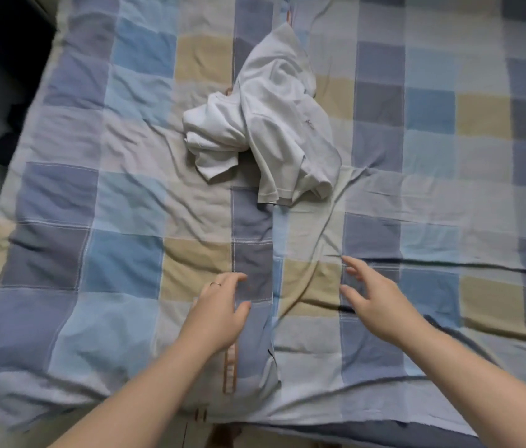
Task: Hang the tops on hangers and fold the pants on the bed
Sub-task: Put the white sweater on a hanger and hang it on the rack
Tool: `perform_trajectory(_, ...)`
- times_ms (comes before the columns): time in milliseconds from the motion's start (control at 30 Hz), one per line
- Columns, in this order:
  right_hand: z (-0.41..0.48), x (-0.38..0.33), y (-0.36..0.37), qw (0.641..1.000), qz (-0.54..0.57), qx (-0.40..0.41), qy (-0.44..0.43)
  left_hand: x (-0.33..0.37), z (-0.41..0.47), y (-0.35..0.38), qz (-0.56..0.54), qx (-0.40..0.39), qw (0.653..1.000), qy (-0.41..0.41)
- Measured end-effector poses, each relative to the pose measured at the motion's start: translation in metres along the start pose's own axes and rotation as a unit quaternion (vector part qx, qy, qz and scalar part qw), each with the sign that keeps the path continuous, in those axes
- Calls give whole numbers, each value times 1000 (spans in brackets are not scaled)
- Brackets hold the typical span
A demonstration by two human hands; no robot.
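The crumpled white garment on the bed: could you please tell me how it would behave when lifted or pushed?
The white garment lies in soft, bunched folds, so it is probably floppy and would drape from the grip. Its fabric looks thin, so likely light. Pushed, it would probably crumple rather than slide whole.

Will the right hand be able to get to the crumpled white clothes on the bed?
Probably yes. The right hand is open and empty, and only bare checked bedcover lies between it and the white clothes.

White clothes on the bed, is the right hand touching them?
Apart. The head view shows bare checked bedcover between the right hand and the white clothes.
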State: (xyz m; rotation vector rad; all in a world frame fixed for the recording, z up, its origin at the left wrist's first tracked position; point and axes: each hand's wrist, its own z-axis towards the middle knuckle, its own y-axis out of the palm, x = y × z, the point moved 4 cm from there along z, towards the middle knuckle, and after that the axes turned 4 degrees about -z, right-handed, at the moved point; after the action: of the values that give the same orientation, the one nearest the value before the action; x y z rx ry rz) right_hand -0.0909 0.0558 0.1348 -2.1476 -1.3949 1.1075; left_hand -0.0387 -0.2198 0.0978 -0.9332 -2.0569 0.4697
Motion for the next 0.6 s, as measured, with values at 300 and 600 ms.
perform_trajectory(300, 194, -72, 56, 990, -70, 66, -103, -39, 201, -48, 121, 135, 982, 56)
perform_trajectory(600, 259, -119, 75, 988, -75, 76, -110, -37, 294, -101, 84, 258, 962, 41)
